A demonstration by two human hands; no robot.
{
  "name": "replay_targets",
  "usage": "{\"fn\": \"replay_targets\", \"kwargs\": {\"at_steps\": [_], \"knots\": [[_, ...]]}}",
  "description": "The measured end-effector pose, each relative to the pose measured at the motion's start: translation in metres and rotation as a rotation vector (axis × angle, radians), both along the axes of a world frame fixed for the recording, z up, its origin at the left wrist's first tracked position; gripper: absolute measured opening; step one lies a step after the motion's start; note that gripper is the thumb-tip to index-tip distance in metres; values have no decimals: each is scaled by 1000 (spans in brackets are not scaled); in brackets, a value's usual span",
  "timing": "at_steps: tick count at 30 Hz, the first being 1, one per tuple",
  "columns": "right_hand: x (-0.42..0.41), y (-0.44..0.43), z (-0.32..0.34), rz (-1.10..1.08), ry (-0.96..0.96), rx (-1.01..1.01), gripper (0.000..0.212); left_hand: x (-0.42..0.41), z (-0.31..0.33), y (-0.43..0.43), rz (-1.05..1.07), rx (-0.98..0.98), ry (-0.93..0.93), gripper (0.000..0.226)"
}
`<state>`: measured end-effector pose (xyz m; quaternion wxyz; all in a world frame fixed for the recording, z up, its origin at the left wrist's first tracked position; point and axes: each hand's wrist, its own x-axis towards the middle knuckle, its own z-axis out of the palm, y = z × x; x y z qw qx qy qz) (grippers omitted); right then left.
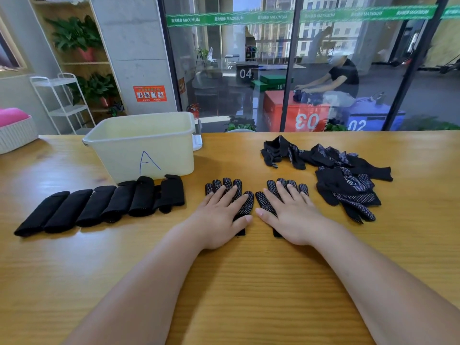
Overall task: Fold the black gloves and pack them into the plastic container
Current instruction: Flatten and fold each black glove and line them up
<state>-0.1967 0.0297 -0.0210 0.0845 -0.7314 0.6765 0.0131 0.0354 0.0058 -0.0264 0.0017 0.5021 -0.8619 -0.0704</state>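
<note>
Because folding needs flat fabric, the left hand (219,216) and right hand (292,216) press straight, spread fingers on two black dotted knit gloves (249,202), halfway to the wooden desk's (249,282) far edge, apparently smoothing them.

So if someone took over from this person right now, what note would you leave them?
Left hand open, pressing flat on one glove; right hand the same on a second glove beside it.
Done: row of folded gloves lies left, in front of the container.
To do: fold these two and the loose pile on the right, then pack all; none shows in the container yet.
</note>
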Motion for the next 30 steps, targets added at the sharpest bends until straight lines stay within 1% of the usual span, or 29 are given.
{"fn": "replay_targets", "kwargs": {"at_steps": [3, 5, 7, 9, 11, 14, 16, 19, 22, 25, 28, 30], "knots": [[1, 12, 1, 31, -49, -78, 87, 3, 2, 3, -5, -41, 53, 70], [0, 22, 4, 62, -37, -86, 87, 7, 4, 8, -30, -56, 82, 72], [1, 30, 3, 87, -20, -49, 89, 9, 5, 11, -45, -7, 48, 77], [3, 31, 1, 97, -8, -12, 89, 6, 4, 12, -48, 28, -28, 82], [4, 26, 0, 96, -20, -13, 86, 1, 2, 11, -35, 25, -64, 81], [7, 21, 1, 98, -39, -31, 78, -1, 2, 11, -24, 10, -49, 74], [7, 26, 3, 106, -60, -59, 72, 2, 2, 12, -36, 1, -7, 73], [3, 37, 8, 136, -75, -74, 70, 8, 8, 12, -83, -10, 63, 70], [3, 42, 7, 155, -46, -10, 73, 10, 9, 11, -95, 34, 18, 70], [8, 37, 2, 158, -27, -31, 73, 7, 3, 9, -70, 30, -26, 73], [13, 37, 4, 178, -82, -65, 68, 9, 4, 7, -44, -47, 55, 72], [11, 40, 8, 188, -157, -138, 64, 14, 10, 6, -32, -142, 171, 66]]}}
